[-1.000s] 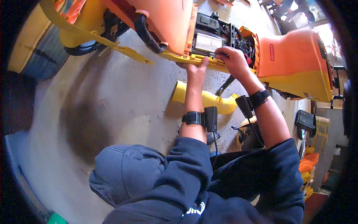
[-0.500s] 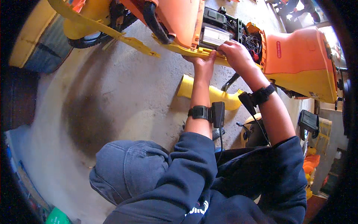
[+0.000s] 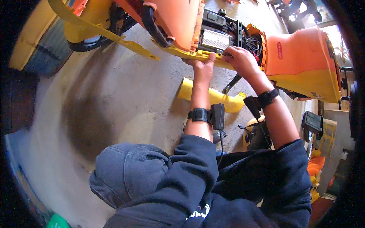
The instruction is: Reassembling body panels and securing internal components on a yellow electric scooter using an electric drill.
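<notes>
An orange-and-yellow scooter (image 3: 294,51) stretches across the top, its middle bay uncovered. Inside the bay sit a silver finned box (image 3: 216,39), a dark module (image 3: 213,18) and a tangle of wires (image 3: 251,43). My left hand (image 3: 203,69) grips the long yellow side panel (image 3: 178,52) along the bay's lower edge, thumb on top and fingers underneath, hidden. To its right, my right hand (image 3: 242,62) has its fingers pinched together at the same edge, just below the finned box. What lies between these fingertips is hidden.
On the concrete floor below the scooter rests a curved yellow panel (image 3: 186,89). A narrow yellow strip (image 3: 131,45) juts out at upper left, near a wheel (image 3: 86,43). A black strap-on device (image 3: 217,116) with a cable sits on my left wrist. Orange parts (image 3: 315,166) lie at the right.
The whole view has shifted slightly, so the scooter appears a little further left. Both hands stay at the yellow edge; my right fingers have bent a little more.
</notes>
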A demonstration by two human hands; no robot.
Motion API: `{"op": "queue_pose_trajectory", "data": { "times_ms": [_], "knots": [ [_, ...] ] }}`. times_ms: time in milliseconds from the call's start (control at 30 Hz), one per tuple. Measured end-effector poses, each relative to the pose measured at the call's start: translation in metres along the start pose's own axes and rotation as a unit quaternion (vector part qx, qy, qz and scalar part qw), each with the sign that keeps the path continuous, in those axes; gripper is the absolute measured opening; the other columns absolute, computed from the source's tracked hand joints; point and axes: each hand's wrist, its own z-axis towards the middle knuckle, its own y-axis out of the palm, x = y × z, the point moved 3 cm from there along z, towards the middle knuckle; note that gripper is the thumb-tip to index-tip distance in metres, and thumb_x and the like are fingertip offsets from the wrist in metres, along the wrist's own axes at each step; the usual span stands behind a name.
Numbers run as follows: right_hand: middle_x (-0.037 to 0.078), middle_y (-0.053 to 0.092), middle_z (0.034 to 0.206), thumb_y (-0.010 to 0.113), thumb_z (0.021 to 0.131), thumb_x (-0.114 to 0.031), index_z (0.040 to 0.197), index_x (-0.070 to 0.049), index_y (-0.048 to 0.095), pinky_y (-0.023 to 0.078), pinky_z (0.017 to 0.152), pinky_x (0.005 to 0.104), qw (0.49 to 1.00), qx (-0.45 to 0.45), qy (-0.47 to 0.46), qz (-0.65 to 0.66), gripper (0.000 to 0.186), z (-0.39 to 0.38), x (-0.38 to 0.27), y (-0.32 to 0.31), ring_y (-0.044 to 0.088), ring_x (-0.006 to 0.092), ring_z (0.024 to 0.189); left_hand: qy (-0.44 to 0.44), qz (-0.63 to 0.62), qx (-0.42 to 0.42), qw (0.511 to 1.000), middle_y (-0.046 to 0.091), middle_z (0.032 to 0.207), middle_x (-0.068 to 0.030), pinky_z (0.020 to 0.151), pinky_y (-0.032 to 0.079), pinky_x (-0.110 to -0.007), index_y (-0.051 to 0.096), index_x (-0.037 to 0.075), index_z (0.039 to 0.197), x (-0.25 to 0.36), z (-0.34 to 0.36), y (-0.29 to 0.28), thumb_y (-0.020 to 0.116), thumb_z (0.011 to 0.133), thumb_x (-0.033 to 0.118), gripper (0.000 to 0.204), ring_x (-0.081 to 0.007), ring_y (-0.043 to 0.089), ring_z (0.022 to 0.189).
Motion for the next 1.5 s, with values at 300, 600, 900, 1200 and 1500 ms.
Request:
{"op": "queue_pose_trajectory", "data": {
  "times_ms": [300, 600, 900, 1200, 1500],
  "knots": [
    [0.013, 0.066, 0.097, 0.065, 0.085, -0.018, 0.101, -0.008, 0.069, 0.051, 0.079, 0.041, 0.99, 0.036, -0.04, 0.13, 0.019, 0.005, -0.001, -0.008, 0.064, 0.0336, 0.092, -0.039, -0.02, -0.053, 0.998, 0.03, 0.144, -0.0229, 0.11, 0.036, -0.036, -0.025, 0.0, 0.142, 0.035, -0.01, 0.004, 0.067, 0.088, 0.004, 0.106, -0.0272, 0.041, 0.13],
    [0.009, 0.066, 0.092, 0.064, 0.086, -0.028, 0.1, -0.012, 0.068, 0.053, 0.074, 0.0399, 0.998, 0.001, 0.003, -0.068, 0.021, 0.004, -0.005, -0.002, 0.065, 0.0313, 0.087, -0.033, -0.023, -0.03, 0.999, 0.04, 0.139, -0.0178, 0.109, 0.037, -0.037, 0.007, 0.0, 0.138, 0.016, -0.008, -0.002, 0.069, 0.088, 0.007, 0.08, -0.0251, 0.045, 0.126],
    [0.013, 0.064, 0.09, 0.062, 0.089, -0.03, 0.086, -0.007, 0.067, 0.052, 0.074, 0.0421, 1.0, 0.028, -0.004, -0.011, 0.024, 0.007, 0.007, 0.006, 0.064, 0.0329, 0.085, -0.022, 0.029, -0.048, 0.998, 0.03, 0.147, -0.0224, 0.113, 0.033, -0.039, -0.008, -0.002, 0.143, 0.004, 0.004, 0.001, 0.076, 0.081, 0.007, 0.105, -0.0283, 0.039, 0.132],
    [0.013, 0.068, 0.089, 0.061, 0.087, -0.031, 0.09, -0.009, 0.07, 0.054, 0.075, 0.0437, 0.998, 0.051, -0.01, -0.041, 0.024, 0.002, 0.024, 0.019, 0.068, 0.0333, 0.086, -0.081, -0.023, -0.033, 0.996, 0.057, 0.124, -0.0133, 0.104, 0.039, -0.034, 0.046, -0.003, 0.13, 0.019, -0.011, 0.003, 0.069, 0.091, 0.022, 0.052, -0.0217, 0.054, 0.114],
    [0.013, 0.07, 0.088, 0.062, 0.083, -0.031, 0.091, -0.012, 0.071, 0.055, 0.074, 0.0435, 0.999, 0.011, -0.052, 0.003, 0.022, 0.017, 0.012, 0.021, 0.068, 0.0328, 0.086, -0.195, -0.017, -0.096, 0.976, 0.056, 0.122, -0.0038, 0.101, 0.039, -0.041, 0.049, 0.004, 0.12, 0.026, -0.009, -0.009, 0.07, 0.09, 0.033, 0.047, -0.0173, 0.051, 0.114]
  ]
}}
